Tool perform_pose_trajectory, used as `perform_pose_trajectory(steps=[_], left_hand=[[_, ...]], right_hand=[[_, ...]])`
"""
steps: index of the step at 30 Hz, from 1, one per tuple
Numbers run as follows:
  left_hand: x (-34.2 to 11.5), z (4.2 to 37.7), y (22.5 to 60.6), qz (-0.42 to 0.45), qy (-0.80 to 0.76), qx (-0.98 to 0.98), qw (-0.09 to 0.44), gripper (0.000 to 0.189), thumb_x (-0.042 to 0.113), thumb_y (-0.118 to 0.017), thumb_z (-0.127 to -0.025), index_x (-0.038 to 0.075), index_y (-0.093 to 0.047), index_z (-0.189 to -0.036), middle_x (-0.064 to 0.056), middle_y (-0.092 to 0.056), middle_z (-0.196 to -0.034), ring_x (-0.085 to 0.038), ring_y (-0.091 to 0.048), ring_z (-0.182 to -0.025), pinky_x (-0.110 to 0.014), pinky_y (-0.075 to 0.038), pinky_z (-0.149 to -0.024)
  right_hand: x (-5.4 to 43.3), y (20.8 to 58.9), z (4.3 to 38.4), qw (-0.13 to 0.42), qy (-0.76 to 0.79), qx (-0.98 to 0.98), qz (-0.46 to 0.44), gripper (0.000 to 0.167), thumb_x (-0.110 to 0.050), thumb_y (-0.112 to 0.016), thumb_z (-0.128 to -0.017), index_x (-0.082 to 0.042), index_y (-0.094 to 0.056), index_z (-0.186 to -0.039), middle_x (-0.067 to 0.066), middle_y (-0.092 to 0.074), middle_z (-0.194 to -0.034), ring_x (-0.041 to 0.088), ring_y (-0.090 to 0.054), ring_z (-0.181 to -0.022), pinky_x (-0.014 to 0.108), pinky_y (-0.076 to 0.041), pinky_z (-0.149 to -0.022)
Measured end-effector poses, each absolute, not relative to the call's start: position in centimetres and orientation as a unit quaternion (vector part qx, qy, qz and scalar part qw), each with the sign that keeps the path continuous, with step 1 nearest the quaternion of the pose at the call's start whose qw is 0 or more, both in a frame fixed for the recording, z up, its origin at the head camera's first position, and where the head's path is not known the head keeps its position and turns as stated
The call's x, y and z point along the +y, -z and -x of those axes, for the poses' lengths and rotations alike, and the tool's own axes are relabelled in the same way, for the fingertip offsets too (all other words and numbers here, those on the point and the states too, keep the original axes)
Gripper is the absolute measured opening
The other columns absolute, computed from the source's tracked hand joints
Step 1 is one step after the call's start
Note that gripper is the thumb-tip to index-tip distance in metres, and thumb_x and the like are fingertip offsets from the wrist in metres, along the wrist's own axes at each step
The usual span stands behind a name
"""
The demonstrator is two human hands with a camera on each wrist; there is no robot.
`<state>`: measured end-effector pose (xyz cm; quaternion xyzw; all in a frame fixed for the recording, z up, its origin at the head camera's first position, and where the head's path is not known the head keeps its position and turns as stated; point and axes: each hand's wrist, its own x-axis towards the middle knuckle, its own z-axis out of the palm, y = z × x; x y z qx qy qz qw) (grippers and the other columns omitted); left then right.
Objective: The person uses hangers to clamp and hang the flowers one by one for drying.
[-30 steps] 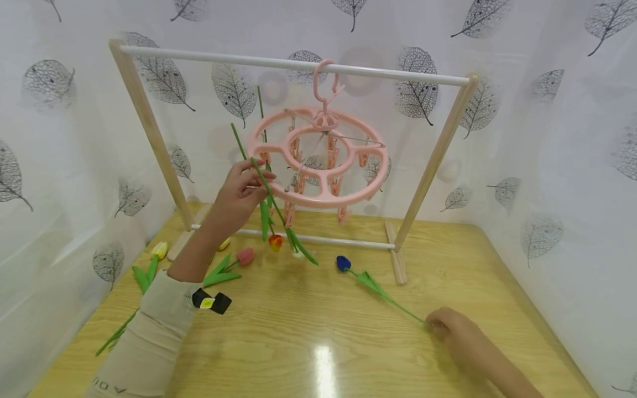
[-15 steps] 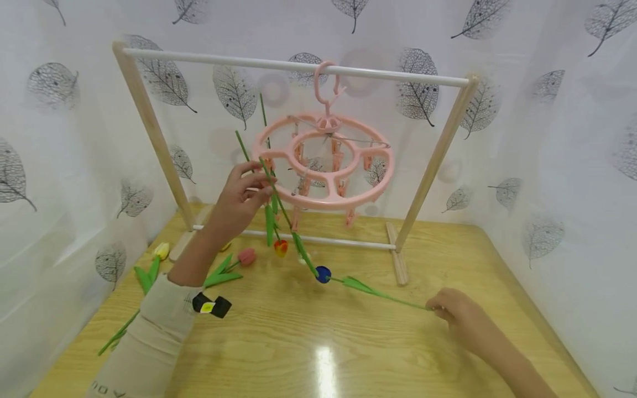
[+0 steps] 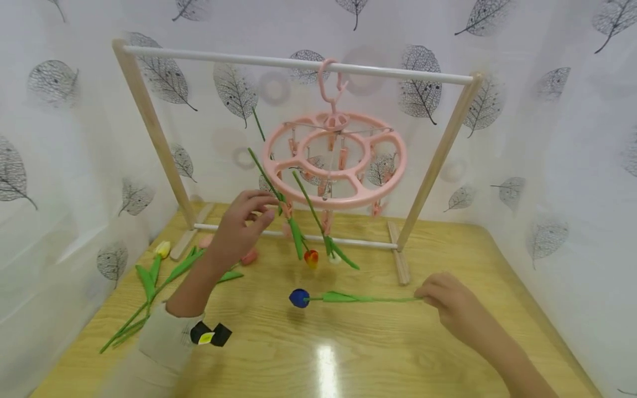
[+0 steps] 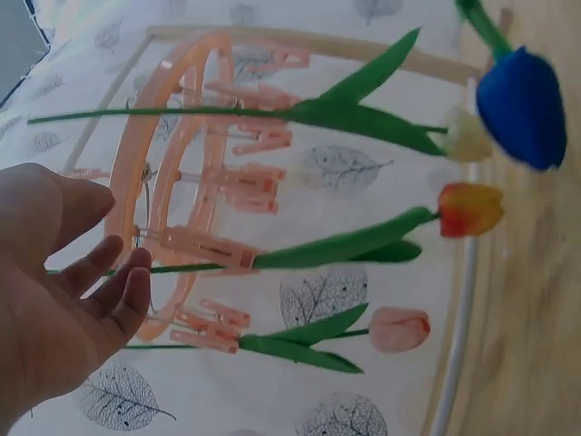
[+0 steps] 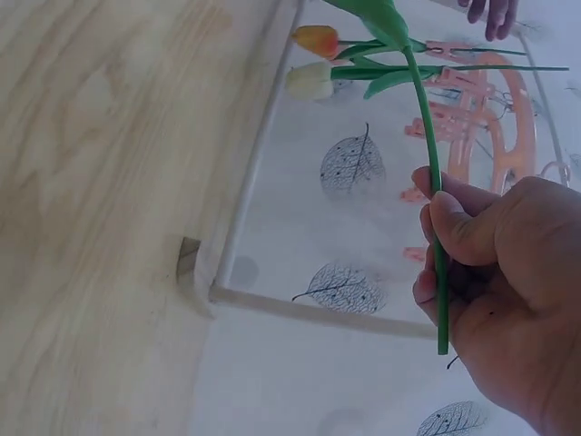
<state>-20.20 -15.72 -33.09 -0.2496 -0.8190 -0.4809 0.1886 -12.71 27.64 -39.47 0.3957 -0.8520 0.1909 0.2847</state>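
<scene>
My right hand (image 3: 448,304) pinches the stem end of a blue artificial tulip (image 3: 299,298), its bloom pointing left over the table. In the right wrist view thumb and fingers close on the green stem (image 5: 427,127). My left hand (image 3: 244,226) has loosely bent fingers at the left edge of a pink round clip hanger (image 3: 383,193), near the stem of an orange-red tulip (image 3: 311,258). That tulip hangs bloom-down from a clip (image 4: 204,247). A white tulip (image 4: 467,134) and a pink tulip (image 4: 399,329) hang from other clips beside it.
The hanger hooks over the white rod (image 3: 398,72) of a wooden-legged rack (image 3: 438,166). On the table's left lie a yellow tulip (image 3: 161,250) and other tulips, partly behind the left forearm. A leaf-patterned sheet (image 3: 547,166) surrounds the table (image 3: 388,354).
The hanger has turned, carrying the hanging tulips to the right. My left hand has moved slightly down. The blue tulip has swung left and toward me, while my right hand rose a little.
</scene>
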Motion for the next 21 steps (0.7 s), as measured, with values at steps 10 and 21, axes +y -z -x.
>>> perform_pose_trajectory(steps=[10, 21], left_hand=[[-10.1, 17.0, 35.0, 0.314, 0.446, -0.837, 0.055, 0.019, 0.024, -0.062, -0.102, 0.023, -0.069, -0.119, 0.004, -0.066, -0.113, -0.01, -0.06, -0.094, -0.031, -0.055, -0.081], [-7.8, 18.1, 36.3, 0.347, 0.44, -0.826, -0.063, 0.027, 0.027, -0.061, -0.102, 0.018, -0.067, -0.127, -0.003, -0.067, -0.125, -0.012, -0.061, -0.105, -0.035, -0.053, -0.089]], right_hand=[[23.3, 37.3, 14.3, 0.309, -0.222, -0.819, -0.429, 0.027, 0.017, -0.071, -0.075, -0.004, -0.074, -0.092, 0.002, -0.065, -0.092, 0.019, -0.059, -0.087, 0.017, -0.046, -0.086], [19.9, 35.0, 15.5, 0.304, -0.175, -0.852, -0.388, 0.024, 0.016, -0.075, -0.075, -0.003, -0.074, -0.089, 0.001, -0.063, -0.086, 0.019, -0.057, -0.084, 0.037, -0.054, -0.074]])
